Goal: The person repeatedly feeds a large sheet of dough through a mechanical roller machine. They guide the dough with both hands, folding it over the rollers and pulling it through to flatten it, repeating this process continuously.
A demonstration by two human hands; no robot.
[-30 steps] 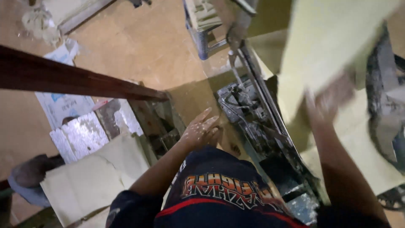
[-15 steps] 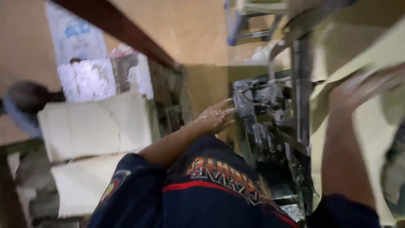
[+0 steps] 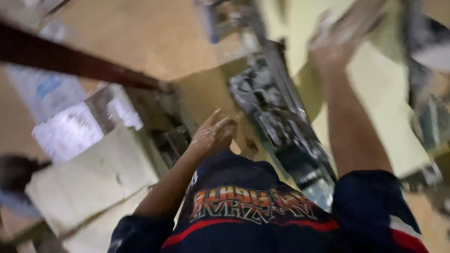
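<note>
Sheet material, pale yellow point(image 3: 375, 107), lay at upper right of the frame; your right hand point(image 3: 340, 40) reached onto it, grip blurred beyond telling. Your left hand point(image 3: 213, 136) hung empty, fingers loosely together, beside the machine point(image 3: 276, 117). Sheet judged thin, light, floppy; support it at an edge.

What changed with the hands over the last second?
The right hand has stayed raised on the pale yellow sheet, which now lies more over the machine. The left hand stayed low beside the machine, fingers loose, holding nothing. The view is blurred.
</note>
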